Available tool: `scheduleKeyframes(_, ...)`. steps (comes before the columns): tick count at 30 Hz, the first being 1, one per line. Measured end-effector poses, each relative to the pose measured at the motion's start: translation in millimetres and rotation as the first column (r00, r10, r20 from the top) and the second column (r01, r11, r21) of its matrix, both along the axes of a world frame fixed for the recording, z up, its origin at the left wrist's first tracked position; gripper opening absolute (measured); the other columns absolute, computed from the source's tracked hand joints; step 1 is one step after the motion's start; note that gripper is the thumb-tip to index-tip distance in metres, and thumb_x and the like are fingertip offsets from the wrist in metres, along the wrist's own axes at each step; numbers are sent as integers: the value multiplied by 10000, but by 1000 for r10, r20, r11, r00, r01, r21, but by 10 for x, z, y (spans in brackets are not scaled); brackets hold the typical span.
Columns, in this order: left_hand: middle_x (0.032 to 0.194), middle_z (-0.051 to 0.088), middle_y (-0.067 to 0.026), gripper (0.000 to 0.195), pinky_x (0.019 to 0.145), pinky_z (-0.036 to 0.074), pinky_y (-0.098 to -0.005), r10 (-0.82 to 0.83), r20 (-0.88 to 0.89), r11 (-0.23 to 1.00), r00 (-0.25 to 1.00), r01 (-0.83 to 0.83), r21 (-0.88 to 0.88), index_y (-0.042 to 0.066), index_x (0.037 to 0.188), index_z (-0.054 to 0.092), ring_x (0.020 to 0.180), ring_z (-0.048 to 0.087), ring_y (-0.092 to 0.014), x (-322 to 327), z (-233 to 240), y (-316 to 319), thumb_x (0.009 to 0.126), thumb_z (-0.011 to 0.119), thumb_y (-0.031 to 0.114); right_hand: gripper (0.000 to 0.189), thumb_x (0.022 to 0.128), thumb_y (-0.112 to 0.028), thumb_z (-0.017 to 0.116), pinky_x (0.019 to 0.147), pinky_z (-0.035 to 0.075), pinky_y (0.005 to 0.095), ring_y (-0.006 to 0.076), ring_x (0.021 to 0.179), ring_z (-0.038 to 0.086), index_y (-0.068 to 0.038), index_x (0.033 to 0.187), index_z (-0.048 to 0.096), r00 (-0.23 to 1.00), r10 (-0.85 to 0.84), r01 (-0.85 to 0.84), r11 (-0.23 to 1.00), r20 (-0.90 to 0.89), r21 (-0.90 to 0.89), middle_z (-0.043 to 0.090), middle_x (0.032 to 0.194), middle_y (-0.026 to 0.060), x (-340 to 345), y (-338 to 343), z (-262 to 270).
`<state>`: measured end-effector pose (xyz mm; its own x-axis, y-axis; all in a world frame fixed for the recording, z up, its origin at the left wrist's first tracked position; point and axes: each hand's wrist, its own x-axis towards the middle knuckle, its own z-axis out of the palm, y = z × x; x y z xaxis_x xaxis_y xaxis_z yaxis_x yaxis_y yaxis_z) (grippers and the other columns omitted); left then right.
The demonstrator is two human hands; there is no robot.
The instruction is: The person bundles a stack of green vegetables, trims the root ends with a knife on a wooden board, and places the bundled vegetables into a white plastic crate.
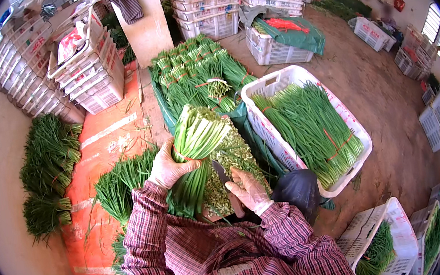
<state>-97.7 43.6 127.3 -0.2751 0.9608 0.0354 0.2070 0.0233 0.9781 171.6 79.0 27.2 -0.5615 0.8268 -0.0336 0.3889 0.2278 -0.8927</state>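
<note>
My left hand [174, 166], in a pale thin glove, grips a bundle of garlic chives [199, 136] near its orange-red band, with the cut pale stem ends up and the green leaves hanging down. My right hand [249, 189], gloved too, is at a knife [225, 182] with a dark blade and a brown handle; the blade points up, close beside the bundle. Whether the fingers are fully closed on the handle is hard to see. Beneath both hands lies a heap of chopped stem pieces [233, 146]. Banded bundles of chives [195, 68] stand packed on green sheeting just beyond.
A white plastic crate [361, 132] of chives stands at right, by my knee. More chives [121, 186] lie on orange sheeting [92, 239] at left, others [51, 154] along the wall. Stacked crates [93, 74] are behind. People [388, 18] sit far off at upper right.
</note>
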Motion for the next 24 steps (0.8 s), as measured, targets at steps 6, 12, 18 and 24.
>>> scheduleKeyframes(6, 1250, 663, -108, 868, 1037, 486, -343, 28, 203, 972, 979, -74, 223, -24, 1352, 497, 1156, 616, -185, 578, 468, -22, 684, 974, 256, 1012, 884, -454, 784, 1169, 356, 412, 349, 1438, 408, 9, 1590, 225, 934, 121, -63, 982, -336, 180, 350, 1581, 241, -63, 103, 884)
scheduleKeyframes(12, 1313, 601, -160, 1026, 1084, 424, -392, -92, 6, 952, 996, 86, 295, -35, 1508, 366, 1235, 553, -225, 1188, 678, -87, 758, 912, 402, 824, 886, -208, 781, 1074, 434, 359, 188, 1241, 532, -20, 1538, 313, 687, -156, -39, 968, -710, -249, 525, 1414, 89, 117, 14, 787)
scheduleKeyframes(18, 1081, 709, -69, 543, 751, 531, -267, -29, -110, 940, 993, 65, 336, 14, 1314, 602, 887, 644, -108, 1163, 827, -224, 887, 817, 271, 831, 855, -360, 771, 1077, 424, 365, 210, 1217, 560, -3, 1501, 389, 502, -251, -121, 927, -828, -354, 580, 1352, 88, 328, -73, 636)
scheduleKeyframes(24, 984, 708, -26, 304, 776, 525, -261, -2, -230, 905, 973, 100, 413, 35, 1161, 691, 839, 632, -92, 1380, 1007, -26, 889, 795, 125, 834, 833, -378, 766, 1022, 495, 389, 236, 1170, 613, -9, 1487, 404, 489, -247, -110, 934, -836, -340, 594, 1332, 98, 376, -152, 598)
